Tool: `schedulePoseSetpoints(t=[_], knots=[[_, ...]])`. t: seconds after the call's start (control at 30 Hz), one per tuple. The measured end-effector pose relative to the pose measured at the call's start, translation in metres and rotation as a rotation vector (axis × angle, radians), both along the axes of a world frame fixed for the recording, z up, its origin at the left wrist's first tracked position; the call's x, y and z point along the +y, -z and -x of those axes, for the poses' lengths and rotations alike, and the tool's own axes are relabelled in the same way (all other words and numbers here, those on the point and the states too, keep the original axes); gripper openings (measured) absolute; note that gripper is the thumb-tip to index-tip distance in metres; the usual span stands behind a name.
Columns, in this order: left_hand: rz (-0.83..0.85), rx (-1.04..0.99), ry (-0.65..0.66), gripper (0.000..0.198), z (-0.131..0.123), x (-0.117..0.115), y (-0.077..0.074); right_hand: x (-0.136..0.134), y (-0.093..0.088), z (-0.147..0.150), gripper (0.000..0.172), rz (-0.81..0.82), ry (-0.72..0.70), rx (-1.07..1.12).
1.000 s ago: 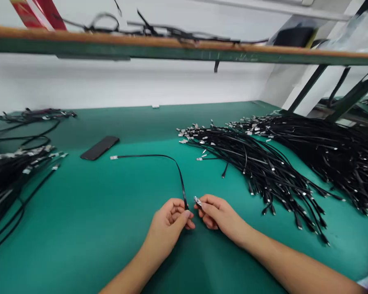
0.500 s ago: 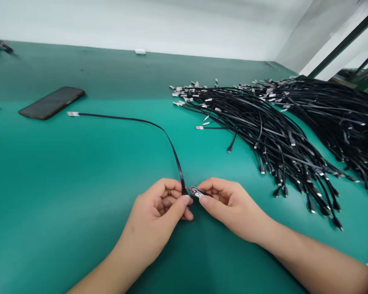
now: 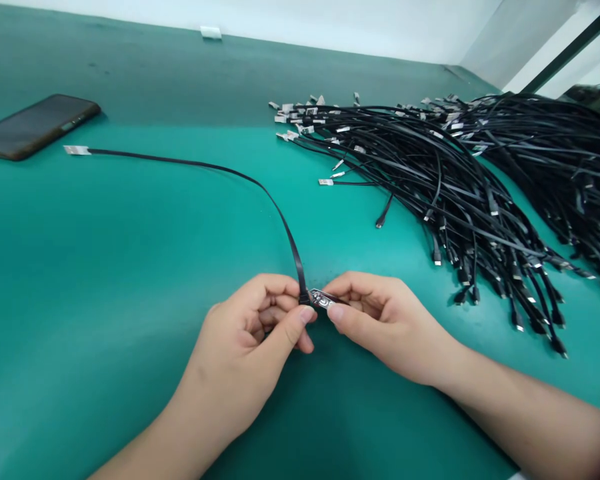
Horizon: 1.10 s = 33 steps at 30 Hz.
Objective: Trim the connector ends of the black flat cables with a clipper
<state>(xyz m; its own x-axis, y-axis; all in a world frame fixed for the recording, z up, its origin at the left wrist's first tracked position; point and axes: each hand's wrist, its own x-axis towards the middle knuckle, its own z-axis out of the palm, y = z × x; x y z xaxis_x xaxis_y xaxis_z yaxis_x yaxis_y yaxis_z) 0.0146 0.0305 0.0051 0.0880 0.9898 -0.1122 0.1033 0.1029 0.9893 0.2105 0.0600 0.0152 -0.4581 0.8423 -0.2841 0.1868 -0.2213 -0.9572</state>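
Note:
Between thumb and fingers, my left hand (image 3: 260,333) pinches the near end of a flat black USB cable (image 3: 275,203). The cable curves up and away to the left, and its silver USB plug lies on the green table. My right hand (image 3: 385,323) is closed on a small silver nail clipper (image 3: 323,300), held between thumb and fingers. The clipper's jaw end is at the side of the cable's black connector; whether it bites on it I cannot tell. My left fingers hide the connector's tip.
On the right lies a large pile of black USB cables (image 3: 420,173), with a second pile (image 3: 555,153) behind it. A dark phone (image 3: 35,127) rests at the far left. A small white piece (image 3: 211,32) sits by the wall on the green table (image 3: 130,267).
The clipper has come up against the connector, closing the small gap between them. The view has tilted down, so the phone and the piles appear higher.

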Motion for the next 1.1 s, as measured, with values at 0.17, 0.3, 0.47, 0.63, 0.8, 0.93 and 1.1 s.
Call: schedulePoseSetpoints(t=[0.17,0.3,0.47,0.63,0.8,0.93,1.1], knots=[[-0.003,-0.013,-0.018,0.01,0.001,0.0,0.002,0.001,0.0,0.001,0.021,-0.017,0.01,-0.017],[-0.023,0.022,-0.017,0.01,0.001,-0.001,0.003,0.001,-0.001,0.001,0.022,-0.035,0.003,-0.04],[-0.056,0.061,0.007,0.013,0.002,-0.003,0.006,0.002,-0.002,-0.001,0.022,-0.048,0.003,-0.071],[-0.069,0.089,0.022,0.013,0.001,-0.002,0.006,0.001,-0.001,-0.003,0.024,-0.044,-0.012,-0.078],[-0.083,0.087,0.028,0.013,0.001,-0.002,0.005,0.002,-0.002,-0.004,0.026,-0.063,-0.024,-0.116],[-0.071,0.095,0.029,0.012,0.002,-0.003,0.005,0.003,-0.002,-0.006,0.027,-0.092,-0.044,-0.139],[-0.061,0.101,0.016,0.011,0.002,-0.003,0.005,0.004,-0.004,-0.009,0.026,-0.121,-0.068,-0.14]])
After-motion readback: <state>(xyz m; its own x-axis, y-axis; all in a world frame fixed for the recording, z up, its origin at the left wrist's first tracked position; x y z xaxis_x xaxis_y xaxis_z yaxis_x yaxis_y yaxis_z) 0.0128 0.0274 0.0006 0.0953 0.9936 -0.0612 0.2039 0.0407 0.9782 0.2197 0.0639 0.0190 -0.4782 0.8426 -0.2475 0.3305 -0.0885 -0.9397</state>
